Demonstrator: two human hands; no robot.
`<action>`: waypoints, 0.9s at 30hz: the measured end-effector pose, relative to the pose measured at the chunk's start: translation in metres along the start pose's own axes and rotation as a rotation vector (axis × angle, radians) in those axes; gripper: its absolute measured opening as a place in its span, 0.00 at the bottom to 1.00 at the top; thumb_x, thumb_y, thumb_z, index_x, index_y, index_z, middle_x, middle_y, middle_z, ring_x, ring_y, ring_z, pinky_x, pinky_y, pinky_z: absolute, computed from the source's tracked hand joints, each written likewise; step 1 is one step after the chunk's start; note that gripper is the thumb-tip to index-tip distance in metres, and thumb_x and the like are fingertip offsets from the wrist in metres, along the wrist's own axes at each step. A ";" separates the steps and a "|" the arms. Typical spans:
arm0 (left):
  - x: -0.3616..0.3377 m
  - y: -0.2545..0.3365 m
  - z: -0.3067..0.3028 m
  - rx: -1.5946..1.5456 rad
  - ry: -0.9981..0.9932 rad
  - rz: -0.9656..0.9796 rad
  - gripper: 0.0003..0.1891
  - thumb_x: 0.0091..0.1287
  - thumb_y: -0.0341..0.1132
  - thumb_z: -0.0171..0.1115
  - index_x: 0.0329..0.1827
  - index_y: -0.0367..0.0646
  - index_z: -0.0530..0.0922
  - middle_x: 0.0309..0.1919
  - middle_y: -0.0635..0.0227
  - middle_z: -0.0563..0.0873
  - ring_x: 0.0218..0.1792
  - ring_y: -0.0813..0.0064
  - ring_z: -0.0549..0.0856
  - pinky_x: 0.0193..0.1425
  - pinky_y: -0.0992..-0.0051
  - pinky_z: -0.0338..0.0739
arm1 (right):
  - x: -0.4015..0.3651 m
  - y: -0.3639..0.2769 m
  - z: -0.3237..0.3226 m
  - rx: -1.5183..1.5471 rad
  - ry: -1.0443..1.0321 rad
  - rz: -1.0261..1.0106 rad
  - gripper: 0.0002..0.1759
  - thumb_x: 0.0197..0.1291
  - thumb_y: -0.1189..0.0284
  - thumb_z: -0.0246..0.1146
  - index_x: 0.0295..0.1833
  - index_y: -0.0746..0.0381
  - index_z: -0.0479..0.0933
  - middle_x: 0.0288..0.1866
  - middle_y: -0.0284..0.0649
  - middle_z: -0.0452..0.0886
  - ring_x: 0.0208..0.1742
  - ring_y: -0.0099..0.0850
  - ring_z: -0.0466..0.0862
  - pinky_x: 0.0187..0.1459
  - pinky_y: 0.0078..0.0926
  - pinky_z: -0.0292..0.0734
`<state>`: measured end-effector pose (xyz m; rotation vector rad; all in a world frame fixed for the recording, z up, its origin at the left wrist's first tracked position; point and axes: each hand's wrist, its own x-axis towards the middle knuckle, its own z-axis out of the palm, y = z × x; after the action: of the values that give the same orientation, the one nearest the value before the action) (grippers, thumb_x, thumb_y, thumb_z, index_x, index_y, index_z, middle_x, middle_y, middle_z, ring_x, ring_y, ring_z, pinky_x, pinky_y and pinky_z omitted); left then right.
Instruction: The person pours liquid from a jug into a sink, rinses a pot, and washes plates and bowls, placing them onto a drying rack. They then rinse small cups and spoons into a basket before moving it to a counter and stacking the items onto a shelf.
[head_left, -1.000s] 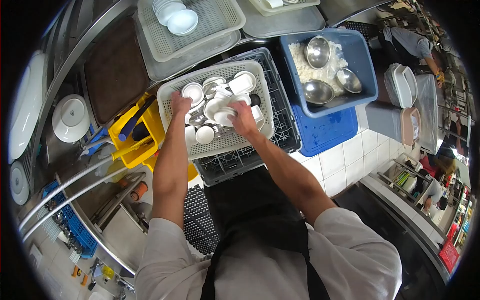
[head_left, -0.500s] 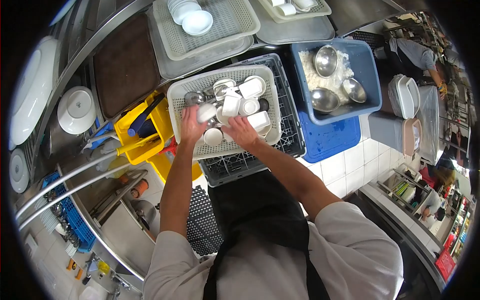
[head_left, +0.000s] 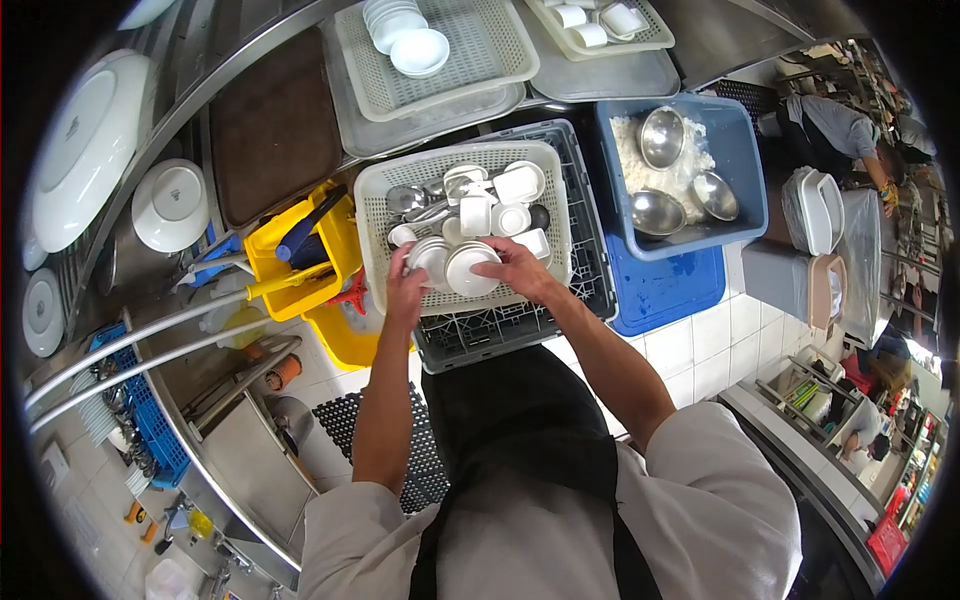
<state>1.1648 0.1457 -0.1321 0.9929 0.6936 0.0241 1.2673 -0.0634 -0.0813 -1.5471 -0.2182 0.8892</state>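
Note:
A white perforated basket (head_left: 375, 222) full of small white dishes and metal spoons rests on a grey dish rack (head_left: 500, 330). My left hand (head_left: 405, 292) grips a stack of small white bowls (head_left: 430, 258) at the basket's near edge. My right hand (head_left: 518, 268) holds another small white bowl (head_left: 470, 270) right beside that stack. Square white dishes (head_left: 515, 185) lie further back in the basket.
A yellow mop bucket (head_left: 300, 270) stands left of the rack. A blue tub (head_left: 745, 190) with metal bowls and white foam sits to the right. More baskets with white bowls (head_left: 405, 30) sit behind. Large plates (head_left: 85, 145) line the left counter. Another person (head_left: 840, 130) works at far right.
Both hands pulled back from the basket's middle to its near edge. They now hold gathered small white bowls, side by side.

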 end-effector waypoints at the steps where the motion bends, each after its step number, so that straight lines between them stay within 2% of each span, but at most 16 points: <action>1: -0.007 0.000 0.002 -0.109 -0.136 -0.035 0.31 0.61 0.28 0.59 0.71 0.47 0.68 0.57 0.64 0.80 0.56 0.65 0.82 0.58 0.62 0.80 | 0.002 0.005 0.006 0.015 -0.004 -0.042 0.27 0.60 0.73 0.72 0.65 0.65 0.76 0.53 0.38 0.83 0.52 0.27 0.83 0.54 0.27 0.81; 3: -0.020 0.004 0.013 -0.259 -0.143 -0.104 0.29 0.65 0.33 0.58 0.71 0.48 0.67 0.59 0.64 0.80 0.59 0.63 0.81 0.61 0.59 0.80 | 0.000 -0.007 0.015 0.012 0.018 -0.008 0.28 0.59 0.72 0.73 0.64 0.65 0.76 0.55 0.41 0.82 0.54 0.31 0.83 0.56 0.30 0.80; 5: -0.022 0.002 0.014 -0.415 -0.156 -0.178 0.27 0.69 0.39 0.56 0.72 0.49 0.67 0.60 0.64 0.79 0.62 0.61 0.80 0.63 0.56 0.79 | 0.004 -0.004 0.021 -0.323 0.043 -0.149 0.28 0.61 0.69 0.72 0.65 0.65 0.75 0.56 0.41 0.82 0.57 0.32 0.82 0.59 0.33 0.78; 8: -0.026 -0.008 0.011 -0.640 -0.216 -0.129 0.29 0.76 0.57 0.47 0.72 0.50 0.67 0.64 0.61 0.78 0.64 0.58 0.79 0.62 0.43 0.77 | 0.001 -0.014 0.033 -0.500 -0.002 -0.315 0.25 0.60 0.68 0.73 0.61 0.63 0.78 0.54 0.44 0.82 0.55 0.36 0.82 0.59 0.34 0.77; 9: -0.026 -0.011 0.009 -0.645 -0.211 -0.127 0.29 0.76 0.57 0.47 0.72 0.50 0.67 0.64 0.61 0.78 0.64 0.58 0.79 0.62 0.43 0.77 | 0.000 -0.022 0.038 -0.561 -0.045 -0.425 0.23 0.60 0.67 0.73 0.59 0.62 0.80 0.53 0.45 0.82 0.54 0.37 0.83 0.59 0.33 0.77; 10: -0.028 -0.013 0.007 -0.677 -0.185 -0.173 0.29 0.76 0.56 0.47 0.71 0.48 0.68 0.63 0.60 0.79 0.63 0.57 0.79 0.62 0.42 0.77 | 0.009 -0.018 0.040 -0.508 -0.079 -0.421 0.16 0.63 0.66 0.70 0.55 0.60 0.82 0.51 0.46 0.82 0.55 0.39 0.82 0.58 0.34 0.78; 11: -0.030 -0.015 0.003 -0.708 -0.157 -0.220 0.29 0.76 0.56 0.47 0.70 0.46 0.69 0.63 0.59 0.79 0.62 0.56 0.80 0.62 0.41 0.76 | 0.019 -0.012 0.040 -0.504 -0.090 -0.418 0.16 0.63 0.66 0.70 0.55 0.60 0.82 0.51 0.46 0.82 0.55 0.39 0.82 0.58 0.34 0.78; 13: -0.036 -0.012 -0.006 -0.743 -0.206 -0.228 0.30 0.74 0.57 0.48 0.69 0.43 0.70 0.62 0.57 0.80 0.62 0.55 0.80 0.63 0.40 0.76 | 0.042 -0.004 0.042 0.139 0.036 0.106 0.13 0.68 0.65 0.66 0.52 0.60 0.83 0.51 0.48 0.82 0.57 0.39 0.80 0.56 0.35 0.78; 14: -0.042 -0.006 -0.005 -0.787 -0.149 -0.199 0.31 0.73 0.57 0.49 0.69 0.44 0.70 0.62 0.56 0.80 0.63 0.54 0.80 0.64 0.40 0.75 | 0.052 -0.001 0.044 -0.412 0.191 -0.051 0.13 0.69 0.65 0.63 0.53 0.61 0.81 0.54 0.46 0.80 0.61 0.39 0.77 0.58 0.37 0.76; 15: -0.049 -0.002 -0.004 -0.826 -0.093 -0.177 0.32 0.72 0.58 0.50 0.69 0.44 0.70 0.63 0.56 0.80 0.63 0.54 0.80 0.65 0.40 0.74 | 0.056 0.006 0.053 -0.405 0.189 -0.046 0.13 0.69 0.65 0.63 0.53 0.61 0.81 0.54 0.46 0.80 0.61 0.39 0.77 0.58 0.37 0.76; 17: -0.056 0.006 -0.007 -0.852 -0.102 -0.150 0.33 0.71 0.58 0.50 0.70 0.44 0.70 0.64 0.56 0.79 0.64 0.53 0.79 0.66 0.39 0.73 | 0.069 0.056 0.061 -1.209 0.341 -0.171 0.14 0.65 0.66 0.63 0.52 0.61 0.80 0.55 0.42 0.78 0.61 0.41 0.74 0.59 0.40 0.74; 21: -0.065 0.033 -0.009 -0.847 -0.014 -0.092 0.27 0.73 0.54 0.46 0.65 0.44 0.74 0.60 0.59 0.82 0.61 0.55 0.81 0.66 0.42 0.74 | 0.073 0.076 0.050 -1.287 0.299 -0.305 0.14 0.60 0.67 0.64 0.49 0.61 0.80 0.54 0.40 0.77 0.59 0.41 0.72 0.57 0.43 0.71; 23: -0.058 0.043 -0.009 -0.793 -0.008 -0.073 0.25 0.74 0.52 0.45 0.63 0.43 0.76 0.59 0.59 0.82 0.61 0.56 0.81 0.66 0.43 0.75 | 0.059 0.055 0.049 -1.158 0.387 -0.339 0.11 0.63 0.68 0.65 0.48 0.61 0.80 0.51 0.39 0.79 0.56 0.40 0.75 0.54 0.38 0.74; 25: -0.046 0.042 -0.012 -0.793 -0.035 -0.054 0.24 0.75 0.49 0.44 0.61 0.43 0.77 0.56 0.59 0.84 0.59 0.57 0.83 0.65 0.45 0.76 | 0.042 0.033 0.032 0.085 0.058 0.247 0.09 0.66 0.68 0.65 0.47 0.60 0.80 0.50 0.41 0.81 0.50 0.40 0.79 0.49 0.34 0.76; 26: -0.037 0.034 -0.016 -0.732 -0.080 -0.045 0.25 0.72 0.49 0.47 0.63 0.43 0.76 0.57 0.59 0.84 0.59 0.56 0.83 0.66 0.44 0.76 | 0.022 0.010 0.033 0.001 0.080 0.109 0.08 0.69 0.67 0.65 0.46 0.60 0.80 0.50 0.42 0.82 0.46 0.40 0.81 0.45 0.31 0.78; 27: -0.025 0.028 -0.016 -0.669 -0.134 -0.037 0.26 0.70 0.49 0.51 0.65 0.43 0.75 0.58 0.59 0.84 0.58 0.56 0.84 0.66 0.43 0.75 | 0.010 0.000 0.038 -0.007 0.080 0.102 0.08 0.69 0.67 0.65 0.46 0.60 0.80 0.50 0.42 0.82 0.46 0.40 0.81 0.45 0.31 0.78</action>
<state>1.1442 0.1660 -0.1028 0.3348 0.5250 0.1465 1.2496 -0.0282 -0.0823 -1.6087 -0.0856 0.9044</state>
